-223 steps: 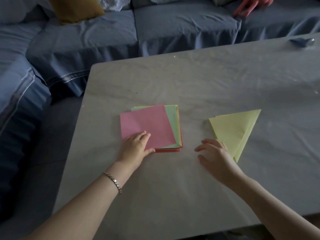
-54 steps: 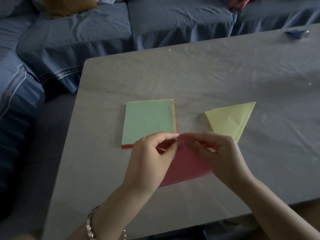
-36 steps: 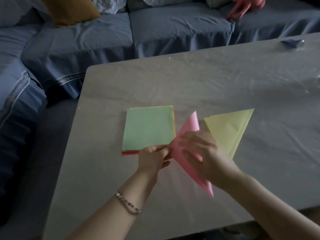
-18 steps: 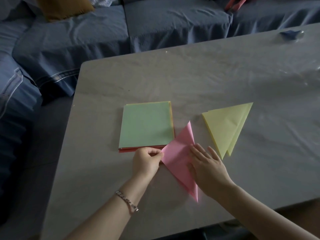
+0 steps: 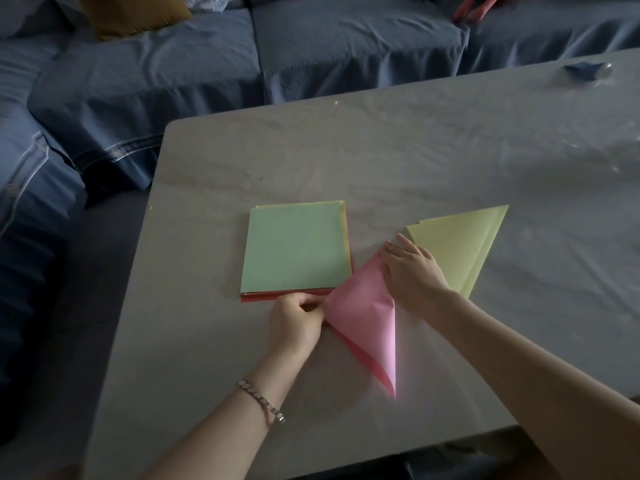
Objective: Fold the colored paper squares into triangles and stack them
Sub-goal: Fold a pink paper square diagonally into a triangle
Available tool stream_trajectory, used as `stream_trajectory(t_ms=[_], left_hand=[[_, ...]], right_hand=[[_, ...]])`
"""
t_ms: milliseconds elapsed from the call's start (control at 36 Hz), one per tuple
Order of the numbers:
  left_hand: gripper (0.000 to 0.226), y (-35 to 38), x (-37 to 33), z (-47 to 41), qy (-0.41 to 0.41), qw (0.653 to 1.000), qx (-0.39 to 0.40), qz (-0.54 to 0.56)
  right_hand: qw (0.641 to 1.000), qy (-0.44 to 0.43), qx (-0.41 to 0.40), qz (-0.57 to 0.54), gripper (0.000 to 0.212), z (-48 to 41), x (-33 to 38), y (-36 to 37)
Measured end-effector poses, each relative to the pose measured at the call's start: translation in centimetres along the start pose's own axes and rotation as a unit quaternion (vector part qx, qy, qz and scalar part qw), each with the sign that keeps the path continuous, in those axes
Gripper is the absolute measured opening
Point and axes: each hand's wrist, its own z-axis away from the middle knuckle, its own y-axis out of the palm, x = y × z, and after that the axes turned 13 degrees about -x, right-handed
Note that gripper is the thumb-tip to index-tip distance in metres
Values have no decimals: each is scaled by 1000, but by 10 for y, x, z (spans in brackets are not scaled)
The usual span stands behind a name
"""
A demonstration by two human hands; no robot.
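pink triangle [image 5: 363,317] lies between the hands: left hand [image 5: 298,323] pinches its left corner, right hand [image 5: 412,271] presses its far tip with straight fingers. paper stack [image 5: 294,251] sits just beyond the left hand, yellow triangle [image 5: 460,247] just right of the right hand.

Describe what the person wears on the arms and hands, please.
Both forearms are bare, with no sleeves in view. The left hand has a silver-coloured link bracelet at its wrist. The right hand shows no bracelet, watch or glove. No ring is visible on the fingers.
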Motion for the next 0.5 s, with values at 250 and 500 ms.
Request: stream_trajectory(t_ms=[250,500], left_hand=[[9,0,0,1,-10,1000,-9,-11],[23,2,3,1,-40,999,-11,5]], right_hand=[[995,-21,89,-37,78,16,-16,0],[985,-105,137,-20,123,62,-17,-7]])
